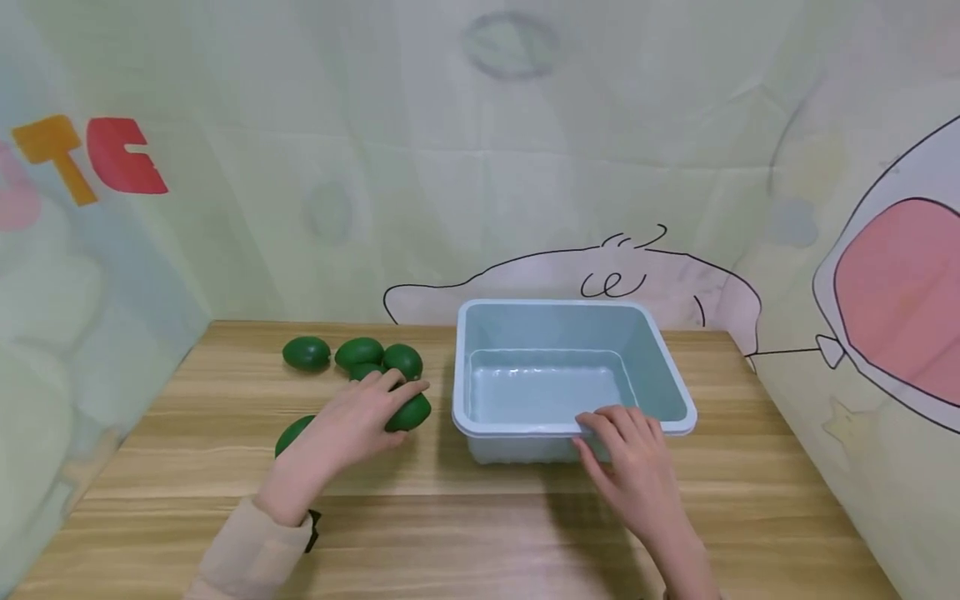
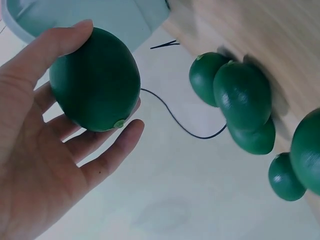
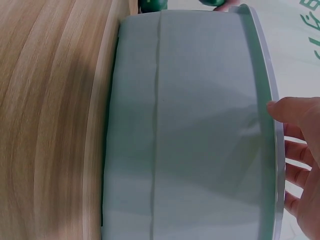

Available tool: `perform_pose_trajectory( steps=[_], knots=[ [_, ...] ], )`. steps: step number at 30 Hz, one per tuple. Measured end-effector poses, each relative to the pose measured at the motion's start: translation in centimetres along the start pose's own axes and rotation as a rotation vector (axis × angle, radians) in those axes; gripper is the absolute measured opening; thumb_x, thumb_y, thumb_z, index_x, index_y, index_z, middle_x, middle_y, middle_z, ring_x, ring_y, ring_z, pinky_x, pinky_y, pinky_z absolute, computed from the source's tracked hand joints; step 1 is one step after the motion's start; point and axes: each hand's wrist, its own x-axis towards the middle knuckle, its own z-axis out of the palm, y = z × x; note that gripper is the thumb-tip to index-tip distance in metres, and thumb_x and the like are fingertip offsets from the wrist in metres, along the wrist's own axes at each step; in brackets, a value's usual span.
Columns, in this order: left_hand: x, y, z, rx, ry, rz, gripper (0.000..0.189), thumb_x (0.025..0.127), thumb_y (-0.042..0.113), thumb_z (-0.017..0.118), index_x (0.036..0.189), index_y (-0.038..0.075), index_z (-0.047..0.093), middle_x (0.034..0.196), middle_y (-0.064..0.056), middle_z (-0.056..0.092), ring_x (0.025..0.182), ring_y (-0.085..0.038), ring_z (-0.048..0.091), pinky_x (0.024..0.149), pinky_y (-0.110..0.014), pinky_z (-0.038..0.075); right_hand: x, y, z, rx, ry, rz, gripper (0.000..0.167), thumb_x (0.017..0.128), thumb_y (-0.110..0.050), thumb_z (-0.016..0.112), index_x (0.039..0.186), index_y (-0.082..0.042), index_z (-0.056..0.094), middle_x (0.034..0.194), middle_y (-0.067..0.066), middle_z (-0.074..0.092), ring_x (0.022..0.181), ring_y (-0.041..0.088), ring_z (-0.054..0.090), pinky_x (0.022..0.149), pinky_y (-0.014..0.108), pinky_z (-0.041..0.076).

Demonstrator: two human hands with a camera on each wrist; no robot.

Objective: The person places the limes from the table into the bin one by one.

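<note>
My left hand [image 1: 360, 421] holds a dark green, smooth oval fruit like an avocado [image 2: 97, 80], gripped between thumb and fingers. Its pale stem end shows in the left wrist view. In the head view this held avocado [image 1: 410, 412] is partly covered by the fingers, close above the table. More avocados lie around that hand, one of them [image 1: 306, 353] at the far left. To the right stands a light blue plastic basin [image 1: 573, 429] with nothing in it. My right hand [image 1: 633, 462] grips its near rim, thumb outside and fingers over the edge.
The wooden table [image 1: 480, 533] runs up to a printed cloth backdrop [image 1: 480, 208] behind and at both sides. An avocado [image 1: 294, 435] lies partly hidden behind the left forearm. Several others sit close together beyond the left hand, left of the basin.
</note>
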Motion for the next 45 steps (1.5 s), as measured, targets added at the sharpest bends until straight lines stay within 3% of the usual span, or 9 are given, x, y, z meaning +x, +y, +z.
perform_pose_trajectory(
  steps=[12,24,35,40,45],
  knots=[
    [0.7,-0.1,-2.1,0.046,0.036,0.055,0.065,0.075,0.021,0.081,0.134,0.013,0.055,0.117,-0.011,0.061,0.101,-0.030,0.059,0.084,-0.047,0.050,0.2,-0.1,0.0,-0.005,0.000,-0.004,0.025,0.093,-0.032,0.060,0.104,-0.012,0.068,0.098,0.003,0.063,0.092,0.023,0.055,0.080,0.040,0.041],
    [1.6,0.1,-3.0,0.069,0.064,0.094,0.061,0.076,0.020,0.079,0.132,0.014,0.056,0.115,-0.010,0.061,0.106,-0.030,0.059,0.082,-0.047,0.050,0.2,0.0,0.1,-0.009,-0.001,-0.005,0.025,0.094,-0.033,0.059,0.104,-0.012,0.068,0.097,0.003,0.063,0.091,0.023,0.055,0.077,0.040,0.040],
    [2.7,0.9,-4.2,0.098,0.062,0.139,0.057,0.077,0.024,0.079,0.129,0.013,0.059,0.112,-0.009,0.061,0.104,-0.029,0.060,0.082,-0.045,0.051,0.1,0.0,0.1,-0.012,0.003,-0.003,0.032,0.098,-0.039,0.051,0.104,-0.013,0.068,0.097,0.002,0.063,0.091,0.022,0.055,0.077,0.039,0.040],
    [3.4,1.3,-4.9,0.101,0.065,0.157,0.057,0.078,0.025,0.078,0.130,0.014,0.058,0.112,-0.008,0.061,0.104,-0.028,0.060,0.086,-0.045,0.052,0.1,0.0,0.1,-0.010,0.003,-0.005,0.028,0.096,-0.036,0.054,0.104,-0.013,0.068,0.097,0.002,0.063,0.091,0.022,0.055,0.078,0.039,0.041],
    [4.3,1.5,-5.3,0.103,0.064,0.188,0.058,0.079,0.024,0.075,0.132,0.014,0.057,0.107,-0.008,0.061,0.097,-0.025,0.059,0.079,-0.042,0.052,0.1,0.0,0.1,-0.004,0.008,-0.003,0.025,0.094,-0.034,0.058,0.104,-0.013,0.068,0.097,0.002,0.063,0.091,0.022,0.055,0.078,0.039,0.041]
  ],
)
